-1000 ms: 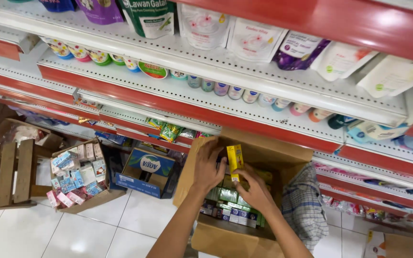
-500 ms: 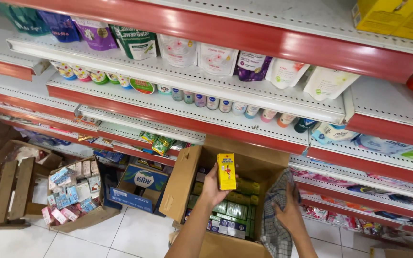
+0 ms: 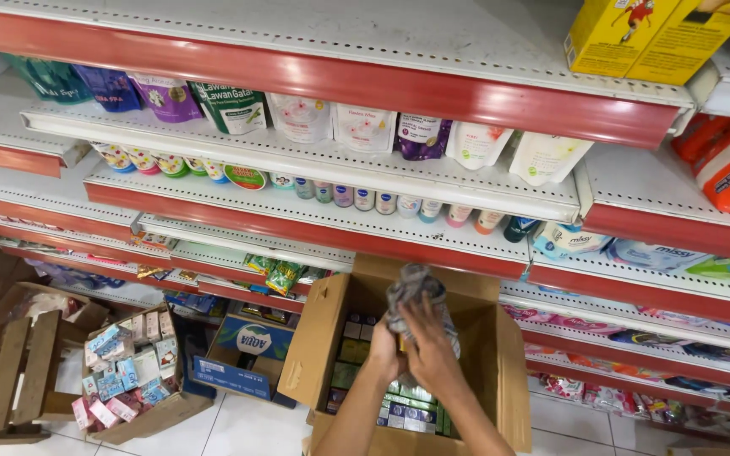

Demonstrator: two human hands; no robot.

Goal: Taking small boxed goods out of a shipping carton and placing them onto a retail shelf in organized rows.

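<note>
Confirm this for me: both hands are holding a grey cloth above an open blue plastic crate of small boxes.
Not quite. The head view shows both hands holding the grey cloth above an open brown cardboard box of small boxes, not a blue plastic crate.

A single head-worn view is recorded; it is aimed forward and steeply downward from standing height at the red-edged store shelving [image 3: 323, 89], which is seen obliquely and runs from the left edge to the right edge of the frame. The open cardboard box [image 3: 500, 355] sits close beneath the lens at the lower centre, with the left hand [image 3: 384, 355] and right hand [image 3: 428, 355] entering from the bottom edge. The white tiled floor [image 3: 247, 426] and wooden crate [image 3: 2, 380] are caught at the lower left corner, farther off.
</note>
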